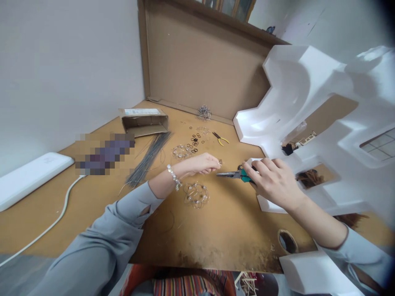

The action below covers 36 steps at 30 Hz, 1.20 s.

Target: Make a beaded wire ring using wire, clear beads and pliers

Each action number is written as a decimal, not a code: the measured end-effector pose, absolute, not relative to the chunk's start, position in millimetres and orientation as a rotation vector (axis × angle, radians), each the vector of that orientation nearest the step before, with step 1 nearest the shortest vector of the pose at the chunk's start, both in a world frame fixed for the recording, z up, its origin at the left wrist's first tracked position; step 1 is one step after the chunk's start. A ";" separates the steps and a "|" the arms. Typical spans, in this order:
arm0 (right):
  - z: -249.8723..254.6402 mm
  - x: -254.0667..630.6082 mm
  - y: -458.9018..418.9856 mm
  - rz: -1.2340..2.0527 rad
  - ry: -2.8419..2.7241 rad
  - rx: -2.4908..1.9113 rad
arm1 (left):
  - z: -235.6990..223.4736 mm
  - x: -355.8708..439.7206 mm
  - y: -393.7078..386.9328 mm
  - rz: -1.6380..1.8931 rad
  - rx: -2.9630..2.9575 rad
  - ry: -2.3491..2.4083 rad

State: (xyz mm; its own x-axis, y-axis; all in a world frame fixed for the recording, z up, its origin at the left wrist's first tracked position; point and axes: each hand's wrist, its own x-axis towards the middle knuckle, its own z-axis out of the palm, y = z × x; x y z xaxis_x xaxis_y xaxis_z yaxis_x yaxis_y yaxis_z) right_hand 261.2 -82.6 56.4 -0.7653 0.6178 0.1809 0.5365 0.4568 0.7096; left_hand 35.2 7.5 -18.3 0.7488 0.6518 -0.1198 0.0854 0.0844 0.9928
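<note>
My right hand [273, 181] is closed round the handles of green-handled long-nose pliers [233, 174], whose jaws point left. Just left of the jaw tips, my left hand [205, 163] pinches a small, shiny wire piece [220, 163], too small to make out fully. Pliers and piece look slightly apart. Below my left hand lies a round wire ornament with beads [196, 195]. Another beaded wire ring [181, 151] rests behind my wrist. Several small dark rings [195, 142] are scattered farther back. A beaded bracelet [173, 176] circles my left wrist.
Left of my arm lies a bundle of grey wires [148, 160] by an open cardboard box [145, 123]. Yellow-handled pliers [221, 139] and a wire cluster [204, 112] lie farther back. White foam packing [296, 82] stands at right. A white power strip [33, 176] is at left.
</note>
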 end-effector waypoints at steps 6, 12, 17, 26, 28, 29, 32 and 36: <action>56.3 260.7 -82.3 1.237 2.584 1.026 | -17.3 34.5 7.2 0.498 1.436 0.649; 57.6 261.7 -83.4 1.245 2.582 1.046 | -16.6 35.5 6.7 0.484 1.439 0.676; 56.5 262.0 -82.7 1.191 2.614 1.058 | -15.4 36.6 5.8 0.458 1.418 0.674; 57.3 258.5 -82.1 1.226 2.599 1.020 | -19.0 37.4 6.8 0.441 1.453 0.686; 58.7 255.1 -82.4 1.186 2.588 1.037 | -20.6 38.4 6.9 0.442 1.499 0.685; 59.7 253.2 -82.6 1.137 2.585 1.059 | -20.9 39.0 6.5 0.460 1.544 0.698; 63.5 249.9 -83.1 0.910 2.572 1.198 | -18.6 41.3 2.3 0.568 1.747 0.770; 66.9 255.7 -79.7 0.488 2.480 1.531 | -11.5 43.8 -10.3 0.752 2.004 0.802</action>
